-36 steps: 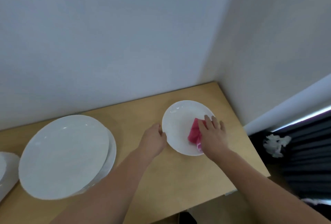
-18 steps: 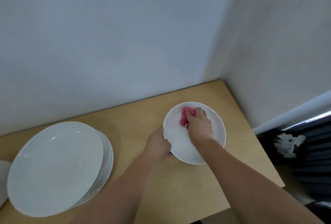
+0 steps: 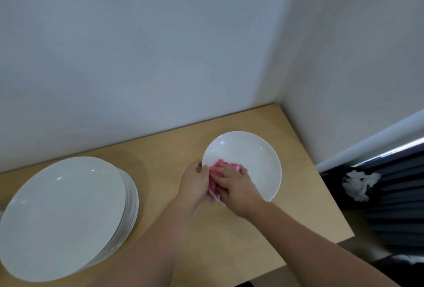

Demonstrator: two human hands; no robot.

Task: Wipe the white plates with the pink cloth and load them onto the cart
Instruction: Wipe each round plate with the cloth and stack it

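A small white plate [image 3: 250, 156] lies on the wooden table [image 3: 229, 247] near the corner of the walls. My left hand [image 3: 193, 183] grips the plate's left rim. My right hand [image 3: 234, 186] presses the pink cloth [image 3: 216, 172] onto the plate's near left part, its fingers curled over the cloth. Much of the cloth is hidden under that hand. A stack of several large white plates [image 3: 64, 215] stands at the left of the table. No cart is in view.
White walls meet in a corner behind the table. To the right of the table's edge is a dark ribbed thing [image 3: 399, 202] with crumpled white paper [image 3: 359, 183] on it. A white ledge [image 3: 371, 142] slants along the right wall.
My right hand has drawn the pink cloth from the plate's far part down to its near left edge, close to my left hand. The left hand has kept hold of the rim.
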